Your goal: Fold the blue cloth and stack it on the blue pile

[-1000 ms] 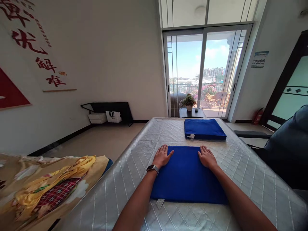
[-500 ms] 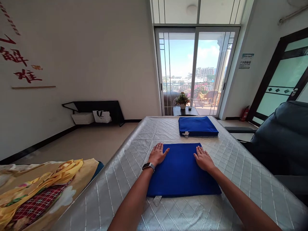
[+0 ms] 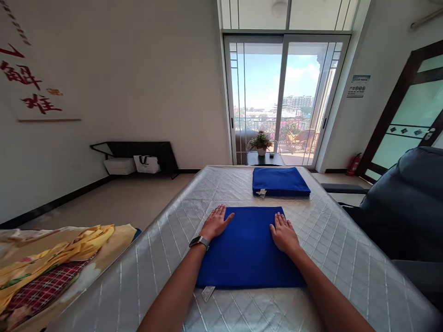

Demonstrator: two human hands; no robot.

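Note:
A folded blue cloth [image 3: 249, 251] lies flat on the silver quilted mattress [image 3: 332, 244] in front of me. My left hand [image 3: 215, 223], with a watch on its wrist, rests palm down on the cloth's far left corner, fingers spread. My right hand [image 3: 284, 233] lies flat on its far right part. Neither hand grips anything. A white tag [image 3: 208, 293] sticks out at the cloth's near left corner. A second folded blue cloth [image 3: 279, 181] sits farther back on the mattress.
A heap of yellow and plaid fabric [image 3: 51, 269] lies at the lower left. A dark upholstered chair [image 3: 404, 203] stands close on the right. Beyond the mattress a small table holds a potted plant [image 3: 261, 143] before glass balcony doors [image 3: 282, 97]. Bags sit by a black shelf [image 3: 138, 159].
The view has shifted slightly, so the cloth and hands sit a bit lower and to the left. Both hands have drawn a little toward me across the cloth, staying flat.

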